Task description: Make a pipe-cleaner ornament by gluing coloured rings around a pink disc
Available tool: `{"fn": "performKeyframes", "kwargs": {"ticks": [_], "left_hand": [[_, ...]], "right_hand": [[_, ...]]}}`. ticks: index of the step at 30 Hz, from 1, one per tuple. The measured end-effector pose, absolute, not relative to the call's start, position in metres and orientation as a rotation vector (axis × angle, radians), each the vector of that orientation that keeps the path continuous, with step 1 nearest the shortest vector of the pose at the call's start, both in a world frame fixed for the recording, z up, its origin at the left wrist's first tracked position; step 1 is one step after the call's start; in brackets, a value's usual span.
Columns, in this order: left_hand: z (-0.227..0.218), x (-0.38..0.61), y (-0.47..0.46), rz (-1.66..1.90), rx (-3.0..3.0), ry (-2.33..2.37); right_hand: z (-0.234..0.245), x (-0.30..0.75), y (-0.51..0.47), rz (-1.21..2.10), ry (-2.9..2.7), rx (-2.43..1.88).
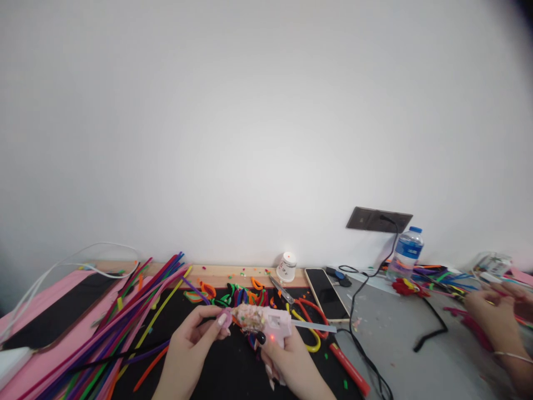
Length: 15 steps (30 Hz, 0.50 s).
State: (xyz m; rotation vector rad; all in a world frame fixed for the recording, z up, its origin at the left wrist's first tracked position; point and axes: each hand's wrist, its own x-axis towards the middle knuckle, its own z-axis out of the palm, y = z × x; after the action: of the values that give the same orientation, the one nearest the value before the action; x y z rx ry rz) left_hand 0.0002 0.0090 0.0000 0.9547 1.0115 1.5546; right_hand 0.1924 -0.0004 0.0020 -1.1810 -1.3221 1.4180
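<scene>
My right hand (287,358) is wrapped round the grip of a pale pink glue gun (270,321), whose red light glows and whose glue stick (314,326) juts out to the right. My left hand (195,336) pinches something small at the gun's nozzle end; I cannot make out what it is. Both hands hover over a black mat (225,366). Short bent pipe-cleaner pieces (237,294) in orange, green, blue and red lie just beyond the gun.
Long pipe cleaners (137,311) fan across the left. Scissors (287,294), a phone (327,294), a small white cup (286,266), a red stick (350,369), a black cable (366,355) and a water bottle (406,253) lie to the right. Another person's hands (495,314) work at far right.
</scene>
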Motion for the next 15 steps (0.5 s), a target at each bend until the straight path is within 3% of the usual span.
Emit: {"fn": "performKeyframes", "kwargs": {"ticks": [15], "left_hand": [[0.0092, 0.0018, 0.0095, 1.544, 0.933, 1.074]], "right_hand": [[0.0063, 0.1923, -0.0003, 1.431, -1.369, -1.191]]}}
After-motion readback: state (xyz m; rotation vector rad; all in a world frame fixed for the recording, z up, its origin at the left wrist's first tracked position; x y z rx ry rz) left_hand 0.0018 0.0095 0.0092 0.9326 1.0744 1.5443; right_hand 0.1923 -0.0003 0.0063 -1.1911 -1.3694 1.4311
